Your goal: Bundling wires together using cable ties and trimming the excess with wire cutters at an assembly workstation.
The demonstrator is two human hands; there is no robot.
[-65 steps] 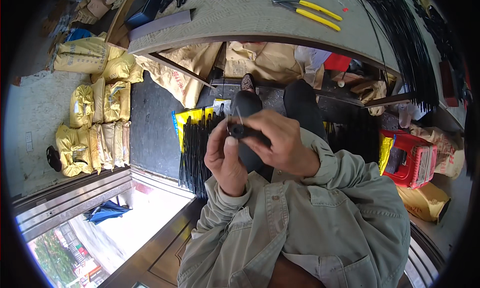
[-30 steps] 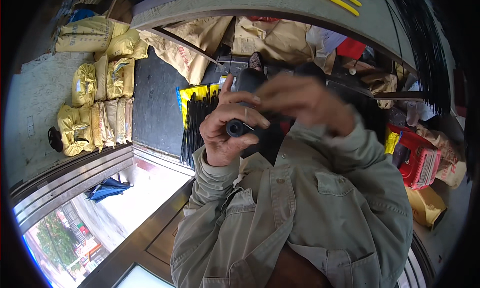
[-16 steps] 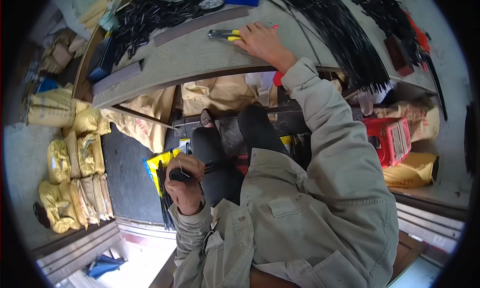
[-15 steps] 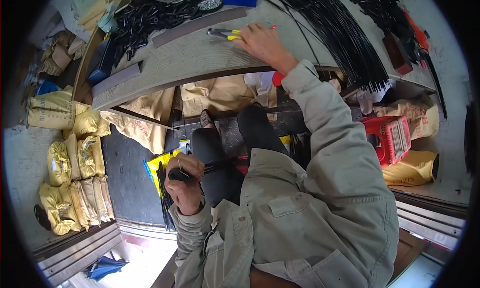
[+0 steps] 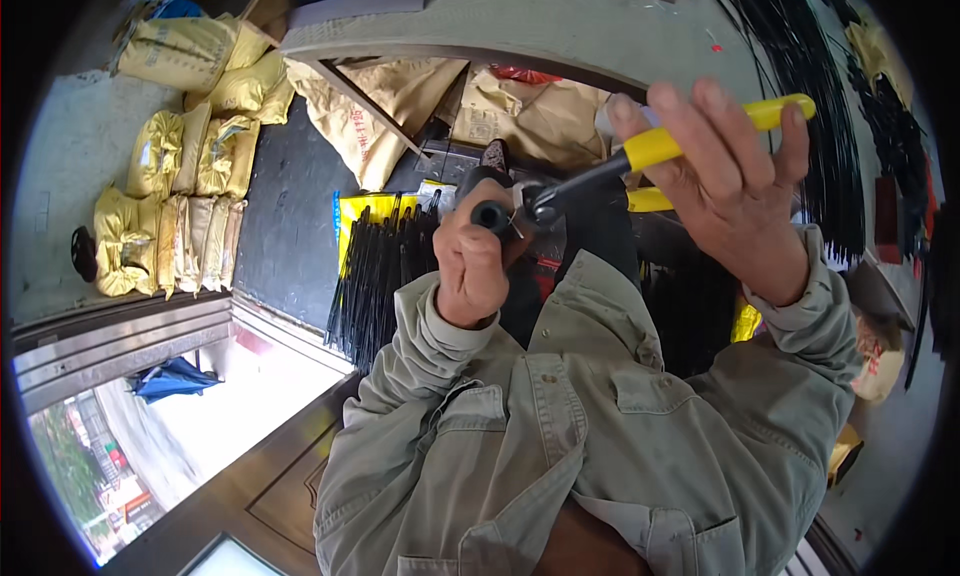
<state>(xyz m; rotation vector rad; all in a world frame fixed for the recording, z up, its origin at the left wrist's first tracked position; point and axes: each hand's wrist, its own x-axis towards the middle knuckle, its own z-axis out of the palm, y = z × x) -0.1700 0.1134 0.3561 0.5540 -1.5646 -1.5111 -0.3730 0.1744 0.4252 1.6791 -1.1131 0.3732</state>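
Note:
My left hand [image 5: 474, 268] is closed around a black tube, with its round hollow end [image 5: 490, 217] facing up. A thin bit of wire stands out beside this end. My right hand [image 5: 722, 181] holds a pair of pincers with yellow handles [image 5: 656, 150], its fingers draped over the upper handle. The handles are spread apart. The pincers' dark metal jaws [image 5: 540, 206] are at the wire, close beside the tube's end; whether they grip it I cannot tell. Both hands are above my lap.
A bundle of thin black rods [image 5: 385, 266] stands left of my lap by a yellow packet [image 5: 362, 212]. The grey workbench [image 5: 560, 26] lies ahead, with long black strips [image 5: 825, 126] at its right. Yellow sacks [image 5: 155, 238] are stacked at left; brown sacks [image 5: 535, 116] lie under the bench.
My right hand has lifted the pincers off the bench and brought them back to my left hand. The left hand has turned the tube's end upward. My view has swung downward.

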